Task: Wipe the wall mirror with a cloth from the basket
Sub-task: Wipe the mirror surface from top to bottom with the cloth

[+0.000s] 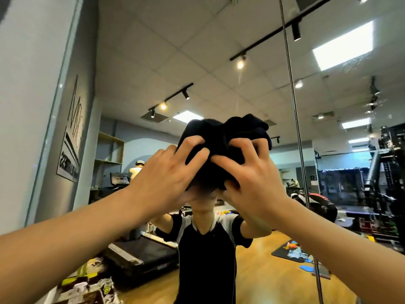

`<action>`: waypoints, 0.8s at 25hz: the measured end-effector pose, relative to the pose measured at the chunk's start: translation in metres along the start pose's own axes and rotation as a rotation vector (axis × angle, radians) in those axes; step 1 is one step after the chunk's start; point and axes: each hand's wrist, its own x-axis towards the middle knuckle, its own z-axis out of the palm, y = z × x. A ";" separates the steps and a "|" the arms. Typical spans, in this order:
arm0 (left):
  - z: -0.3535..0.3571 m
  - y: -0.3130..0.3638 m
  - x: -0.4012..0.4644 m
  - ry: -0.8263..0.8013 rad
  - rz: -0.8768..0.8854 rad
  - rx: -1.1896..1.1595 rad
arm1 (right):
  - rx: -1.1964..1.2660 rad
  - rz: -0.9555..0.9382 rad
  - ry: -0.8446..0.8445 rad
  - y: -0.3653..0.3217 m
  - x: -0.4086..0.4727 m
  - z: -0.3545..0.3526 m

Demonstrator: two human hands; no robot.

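Note:
A bunched dark navy cloth (221, 139) is held up against the wall mirror (219, 73) at head height. My left hand (166, 174) grips its left side with curled fingers. My right hand (252, 178) grips its right side the same way. Both arms reach up and forward from the bottom corners. The mirror shows my own reflection in a black and grey shirt (206, 249) behind the cloth. No basket is in view.
A vertical seam (294, 106) divides the mirror panels on the right. A grey wall (28, 106) with a sign borders the mirror on the left. Reflected in the glass are a treadmill (140, 253), gym machines (381, 172), a wooden floor and a mat with coloured items (291, 252).

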 end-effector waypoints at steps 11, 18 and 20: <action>-0.019 -0.128 0.060 0.084 0.076 -0.195 | -0.096 -0.048 0.052 0.010 0.135 0.030; -0.022 -0.242 0.247 0.153 0.110 -0.306 | -0.119 -0.023 0.098 0.138 0.300 0.051; -0.024 -0.266 0.303 0.184 0.130 -0.309 | -0.145 -0.024 0.103 0.178 0.345 0.046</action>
